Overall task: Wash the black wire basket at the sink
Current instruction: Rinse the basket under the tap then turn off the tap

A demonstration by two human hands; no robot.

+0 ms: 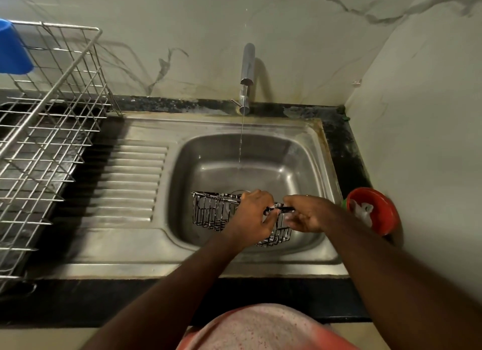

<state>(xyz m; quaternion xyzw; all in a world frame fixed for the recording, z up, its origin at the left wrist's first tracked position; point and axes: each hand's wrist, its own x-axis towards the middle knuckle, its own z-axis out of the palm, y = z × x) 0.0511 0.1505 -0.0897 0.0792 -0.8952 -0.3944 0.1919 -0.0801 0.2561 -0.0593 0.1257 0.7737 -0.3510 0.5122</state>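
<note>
The black wire basket (211, 211) is held over the front of the steel sink bowl (281, 164), with white soap foam on its wires. My left hand (252, 216) grips its top rim near the middle, fingers curled over the wire. My right hand (307, 214) holds the right end of the rim and hides part of that end. A thin stream of water runs from the tap (247, 70) into the bowl behind the basket, not touching it.
A steel dish rack (49, 130) stands on the counter at the left, with a blue cup (13, 50) at its back. The ribbed drainboard (130, 182) lies left of the bowl. A red bowl (378, 201) holding something white sits on the right counter by the wall.
</note>
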